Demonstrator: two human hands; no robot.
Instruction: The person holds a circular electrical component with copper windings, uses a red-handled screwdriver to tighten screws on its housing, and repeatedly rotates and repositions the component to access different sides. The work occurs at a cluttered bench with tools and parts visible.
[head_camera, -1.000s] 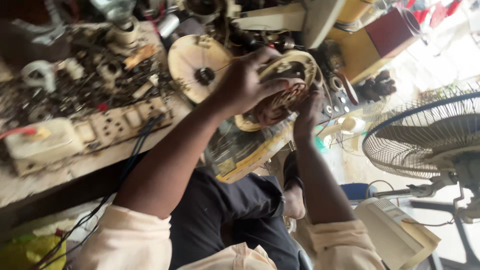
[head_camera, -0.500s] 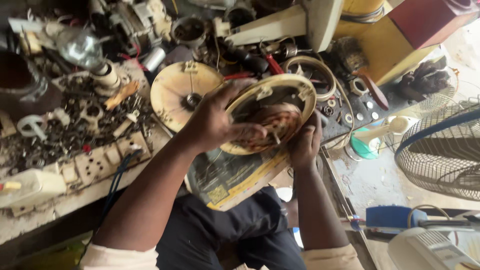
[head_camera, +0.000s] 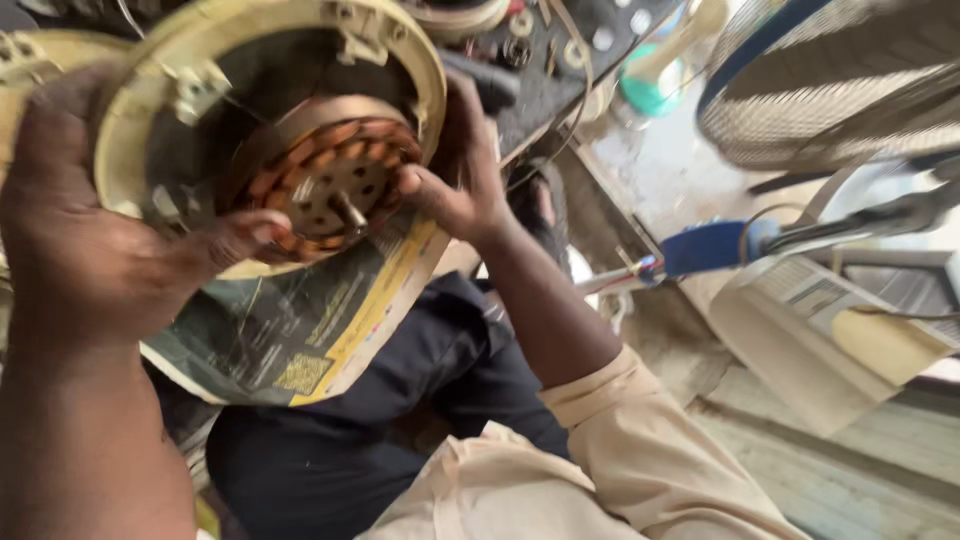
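Cream-painted metal fills the top left of your view: a round motor housing (head_camera: 270, 110), tilted with its open face toward you. Inside it sits a ring of copper windings (head_camera: 325, 175) around a pale core, with a short shaft (head_camera: 347, 212) sticking out at the centre.

Your left hand (head_camera: 90, 240) has hold of the housing on its left and lower rim; the palm lies against the rim and the thumb reaches in across the opening toward the windings. The fingers are curled round the back, so the hand is closed on the housing.

Your right hand (head_camera: 455, 185) grips the opposite side. Its fingers are bent and pressed in at the right edge of the windings, just beside the shaft, while the rest of the hand wraps the rim.

Below the housing, a sheet of printed paper (head_camera: 300, 330) with a yellow band lies over your lap, touching or nearly touching the housing's lower edge. Behind the housing, the dark worktop (head_camera: 560, 70) carries small washers and metal parts.

To the right, well apart from your hands, stands a fan with a wire guard (head_camera: 840, 80), a blue-handled tool (head_camera: 715, 245) and a pale slotted cover (head_camera: 810, 330) on the floor.
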